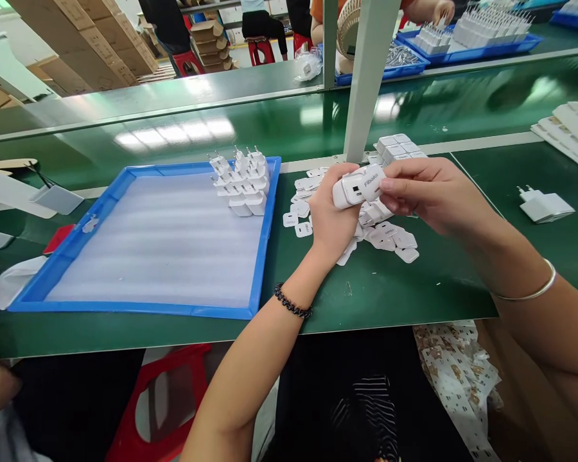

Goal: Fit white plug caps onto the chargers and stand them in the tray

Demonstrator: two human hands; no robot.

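Observation:
My left hand [330, 215] is closed around a white charger [359, 187] with a printed label and a USB port, held above the green bench. My right hand [426, 192] pinches the charger's right end with thumb and fingers. Under my hands lies a scatter of small white label pieces [390, 240]. Left of them a blue tray [267, 256] lined with white foam holds several white chargers [243, 183] standing plug-up in its far right corner.
A white post [368, 77] rises just behind my hands, with a stack of white chargers [399, 147] at its foot. One loose charger [544, 205] lies at right. White sheets [571, 131] sit far right. Other people work beyond the far bench. A red stool [158, 404] stands below.

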